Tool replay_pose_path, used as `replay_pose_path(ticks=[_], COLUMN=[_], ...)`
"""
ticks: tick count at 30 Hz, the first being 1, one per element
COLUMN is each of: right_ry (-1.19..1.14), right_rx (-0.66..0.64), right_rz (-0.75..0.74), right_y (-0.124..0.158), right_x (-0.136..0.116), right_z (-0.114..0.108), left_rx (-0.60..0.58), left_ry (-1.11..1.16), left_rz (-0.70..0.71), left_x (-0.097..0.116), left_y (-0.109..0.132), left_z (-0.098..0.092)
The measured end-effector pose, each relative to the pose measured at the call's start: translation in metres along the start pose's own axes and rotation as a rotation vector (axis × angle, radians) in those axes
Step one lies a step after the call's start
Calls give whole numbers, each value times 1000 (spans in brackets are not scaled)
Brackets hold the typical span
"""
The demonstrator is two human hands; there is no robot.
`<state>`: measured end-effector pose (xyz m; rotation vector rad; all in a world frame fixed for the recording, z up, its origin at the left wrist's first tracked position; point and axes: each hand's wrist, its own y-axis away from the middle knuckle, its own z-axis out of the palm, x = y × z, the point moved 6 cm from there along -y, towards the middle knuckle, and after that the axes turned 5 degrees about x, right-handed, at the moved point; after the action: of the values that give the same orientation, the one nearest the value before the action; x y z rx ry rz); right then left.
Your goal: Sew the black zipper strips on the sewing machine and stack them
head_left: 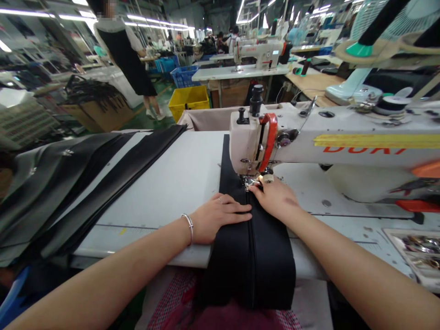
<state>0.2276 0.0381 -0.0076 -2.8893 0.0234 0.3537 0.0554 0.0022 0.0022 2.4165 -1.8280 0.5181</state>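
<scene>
A long black fabric strip (271, 256) with a zipper-like seam (252, 247) down its middle runs under the presser foot (246, 183) of a white sewing machine (343, 137). Its near end hangs over the table's front edge. My left hand (220, 215) lies flat on the strip's left side, fingers stretched toward the seam. Close to the presser foot, my right hand (273, 195) rests on the strip's right side, thumb and fingers drawn together near the needle area. Its fingers are partly hidden by the machine head, and what they pinch cannot be made out.
Black fabric pieces (113, 183) lie on the left of the white table (178, 174). A tray of small metal parts (419, 256) sits at the right edge. Beyond the machine are a yellow crate (189, 101), a fan base (354, 89) and a standing person (125, 59).
</scene>
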Motion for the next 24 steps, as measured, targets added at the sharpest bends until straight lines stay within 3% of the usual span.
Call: replay_pose_path(ticks=[4,10,18,21,24], right_ry=[-6,10,-11,-20,-71], right_rx=[-39,5,81,62,-18], right_rz=[20,-1,49,-43,-271], right_y=[-14,1,-36,-6,60], right_x=[4,-6,1,-4,-20], right_z=[5,0,-3,-14,-19], left_rx=[10,24,41,45,51], left_ry=[4,1,-9,-63,-121], left_rz=[7,25,27,-20,-60], left_x=[1,1,1,-4,-8], left_y=[-1,0,1,2,3], left_z=[0,0,1,3,5])
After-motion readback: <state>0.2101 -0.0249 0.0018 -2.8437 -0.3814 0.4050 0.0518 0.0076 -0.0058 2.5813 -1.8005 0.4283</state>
